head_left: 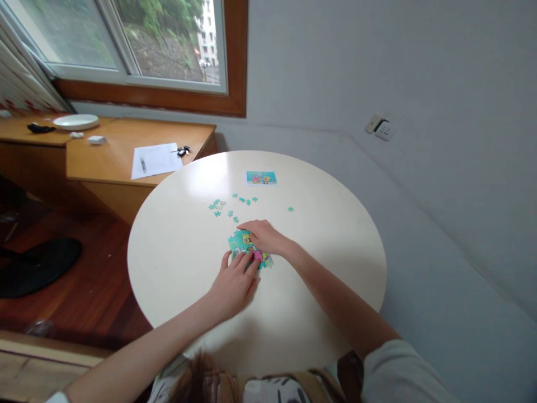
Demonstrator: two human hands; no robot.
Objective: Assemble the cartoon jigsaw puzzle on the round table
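Observation:
A partly joined teal jigsaw puzzle (pixel 240 243) lies in the middle of a round cream table (pixel 176 252). My left hand (pixel 235 282) rests on the puzzle's near edge, fingers stretched flat onto it. My right hand (pixel 263 236) lies over its far right part, fingers pressed down on the pieces. Several loose teal pieces (pixel 232 206) are scattered just beyond the puzzle, and one lone piece (pixel 291 209) lies to the right. A small printed reference picture (pixel 260 178) sits near the table's far edge.
A wooden desk (pixel 113 162) stands behind the table on the left, bearing a sheet of paper with a pen (pixel 154 159), keys (pixel 183 150) and a white plate (pixel 76 121). A window is above it. A grey wall with a socket (pixel 381 129) runs along the right.

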